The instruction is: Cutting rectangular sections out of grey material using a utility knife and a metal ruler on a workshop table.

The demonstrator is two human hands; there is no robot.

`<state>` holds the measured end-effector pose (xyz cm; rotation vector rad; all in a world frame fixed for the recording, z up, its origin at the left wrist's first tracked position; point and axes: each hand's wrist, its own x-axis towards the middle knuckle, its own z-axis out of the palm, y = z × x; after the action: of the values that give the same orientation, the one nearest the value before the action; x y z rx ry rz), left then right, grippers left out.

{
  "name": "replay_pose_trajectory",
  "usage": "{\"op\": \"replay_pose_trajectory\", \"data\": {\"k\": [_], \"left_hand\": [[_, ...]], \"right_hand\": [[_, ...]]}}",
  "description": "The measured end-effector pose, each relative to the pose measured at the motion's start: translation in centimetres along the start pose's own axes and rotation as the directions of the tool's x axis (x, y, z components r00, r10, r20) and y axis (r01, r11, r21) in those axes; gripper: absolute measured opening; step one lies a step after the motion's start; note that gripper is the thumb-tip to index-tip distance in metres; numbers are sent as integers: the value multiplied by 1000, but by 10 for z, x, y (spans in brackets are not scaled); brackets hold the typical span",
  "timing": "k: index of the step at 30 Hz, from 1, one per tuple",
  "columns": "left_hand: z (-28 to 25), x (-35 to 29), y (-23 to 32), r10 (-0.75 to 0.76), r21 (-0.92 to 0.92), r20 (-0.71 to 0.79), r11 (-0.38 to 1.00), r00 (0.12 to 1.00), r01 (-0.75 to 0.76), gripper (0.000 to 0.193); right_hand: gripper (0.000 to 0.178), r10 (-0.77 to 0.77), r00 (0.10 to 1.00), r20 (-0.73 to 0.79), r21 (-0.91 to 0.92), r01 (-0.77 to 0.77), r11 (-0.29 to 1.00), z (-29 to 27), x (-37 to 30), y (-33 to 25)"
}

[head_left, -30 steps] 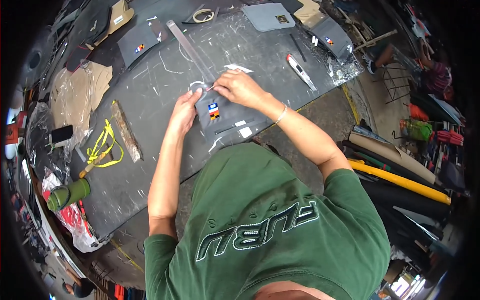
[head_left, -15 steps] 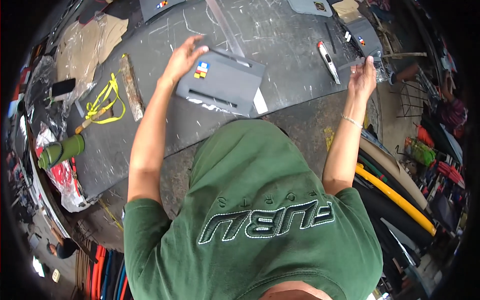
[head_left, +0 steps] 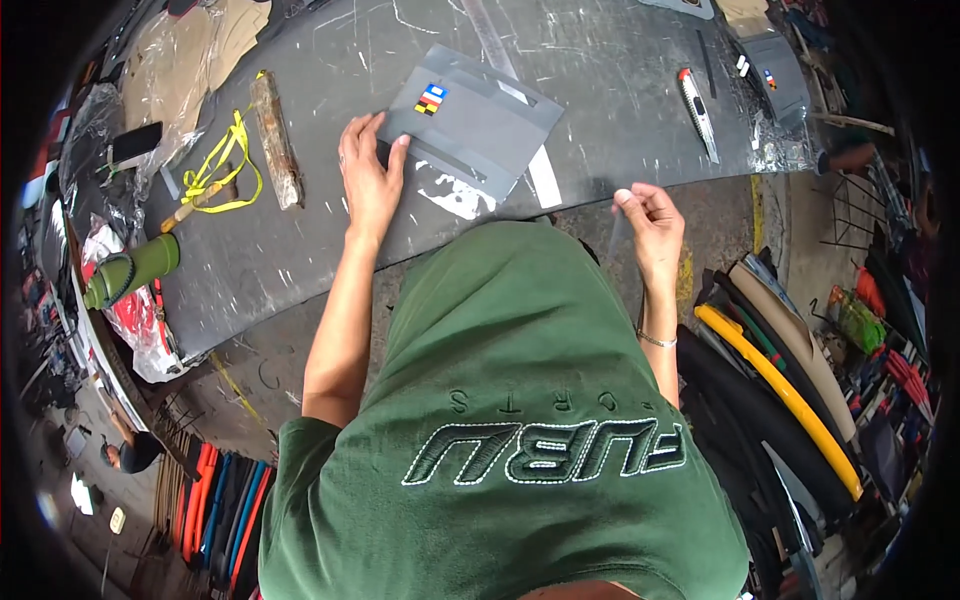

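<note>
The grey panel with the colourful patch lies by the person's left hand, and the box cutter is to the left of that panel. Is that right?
Not quite: the head view shows the box cutter to the right of the grey panel. The panel does lie by the left hand.

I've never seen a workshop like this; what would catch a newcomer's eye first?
Probably the multicoloured patch on the gray panel, beside the left hand. The bright yellow strap on the left of the table and the long yellow roll at lower right also stand out.
</note>
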<state>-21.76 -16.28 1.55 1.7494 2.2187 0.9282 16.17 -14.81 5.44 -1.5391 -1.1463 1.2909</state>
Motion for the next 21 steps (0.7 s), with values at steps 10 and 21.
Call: {"op": "replay_pose_trajectory", "data": {"k": [10,21], "left_hand": [[-3,-31,-30,-33,88,-106,995,994,43,43],[-16,-23,-36,-103,27,-43,994,994,104,37]], "right_hand": [[18,52,993,103,-142,-37,989,-6,11,15],[21,92,954,284,-264,-14,964,15,2,9]]}}
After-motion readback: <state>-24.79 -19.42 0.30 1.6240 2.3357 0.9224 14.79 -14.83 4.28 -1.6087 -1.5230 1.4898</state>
